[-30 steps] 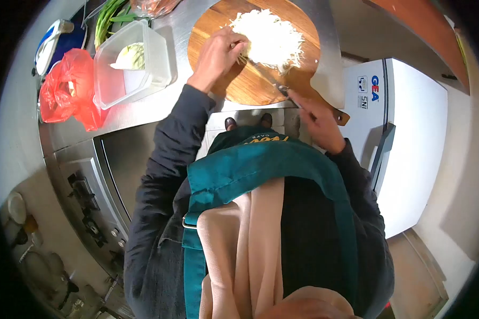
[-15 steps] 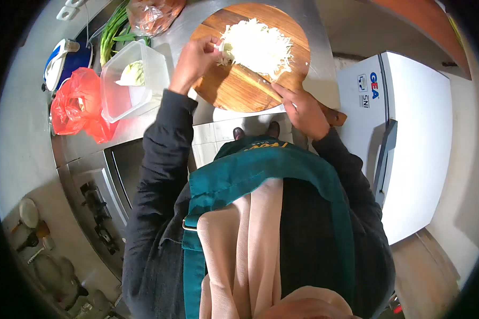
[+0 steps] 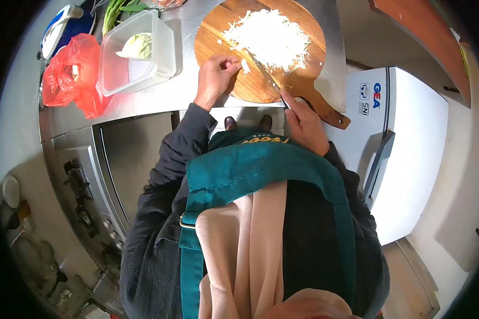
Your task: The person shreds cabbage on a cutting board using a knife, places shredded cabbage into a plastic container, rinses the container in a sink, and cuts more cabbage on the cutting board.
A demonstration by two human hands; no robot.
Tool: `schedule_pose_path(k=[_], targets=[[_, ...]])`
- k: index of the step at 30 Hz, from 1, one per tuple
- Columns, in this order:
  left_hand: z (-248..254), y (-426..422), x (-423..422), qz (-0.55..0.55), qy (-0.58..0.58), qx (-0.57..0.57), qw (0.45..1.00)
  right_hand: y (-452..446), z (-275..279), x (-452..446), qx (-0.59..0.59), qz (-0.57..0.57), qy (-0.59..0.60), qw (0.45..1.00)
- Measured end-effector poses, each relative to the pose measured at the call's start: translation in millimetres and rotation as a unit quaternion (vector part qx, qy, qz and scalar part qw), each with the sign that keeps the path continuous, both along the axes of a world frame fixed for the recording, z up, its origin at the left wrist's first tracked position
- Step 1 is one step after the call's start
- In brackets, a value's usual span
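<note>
A heap of shredded cabbage (image 3: 271, 40) covers the far part of the round wooden cutting board (image 3: 210, 40). My left hand (image 3: 216, 78) is at the board's near left edge, fingers curled and pinched on a small pale piece of cabbage (image 3: 245, 66). In my right hand (image 3: 306, 123) is the handle of a knife (image 3: 266, 75). Its blade slants up and left across the board, the tip at the near edge of the heap. A few loose shreds lie around the blade.
Left of the board stands a clear plastic box (image 3: 165, 48) with a cut cabbage piece (image 3: 138, 47) inside. Beside it are a red plastic bag (image 3: 74, 80) and green onions (image 3: 112, 16). A white fridge (image 3: 410, 159) is at the right, a stove (image 3: 82, 186) lower left.
My left hand has moved from the heap's left side down to the board's near edge. The knife has turned, its blade now slanting more steeply. The view has shifted slightly.
</note>
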State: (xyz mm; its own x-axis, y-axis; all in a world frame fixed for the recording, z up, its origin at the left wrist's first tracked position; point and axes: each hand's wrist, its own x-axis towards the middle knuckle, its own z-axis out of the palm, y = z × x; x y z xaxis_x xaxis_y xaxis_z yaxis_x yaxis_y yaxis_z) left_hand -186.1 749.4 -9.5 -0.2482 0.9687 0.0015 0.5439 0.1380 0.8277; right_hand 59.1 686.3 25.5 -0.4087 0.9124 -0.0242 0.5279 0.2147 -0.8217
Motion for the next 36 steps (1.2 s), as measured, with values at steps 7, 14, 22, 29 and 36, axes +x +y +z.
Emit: schedule_pose_path(k=[7,14,22,29,36], targets=[[5,2,8,-0.034,0.040,-0.058,0.997,-6,-2,-8,0.033,0.005,-0.058,0.998],[2,1,10,-0.024,0.039,-0.061,0.997,-11,-2,-13,0.057,0.005,-0.101,0.993],[5,1,10,-0.027,0.055,-0.040,0.997,-17,0,-23,0.105,-0.011,-0.210,0.972],[0,2,8,-0.029,0.034,-0.056,0.997,-12,-12,-19,0.116,0.022,-0.211,0.970],[4,2,10,-0.032,0.030,-0.078,0.996,-8,-11,-22,0.100,0.015,-0.211,0.972]])
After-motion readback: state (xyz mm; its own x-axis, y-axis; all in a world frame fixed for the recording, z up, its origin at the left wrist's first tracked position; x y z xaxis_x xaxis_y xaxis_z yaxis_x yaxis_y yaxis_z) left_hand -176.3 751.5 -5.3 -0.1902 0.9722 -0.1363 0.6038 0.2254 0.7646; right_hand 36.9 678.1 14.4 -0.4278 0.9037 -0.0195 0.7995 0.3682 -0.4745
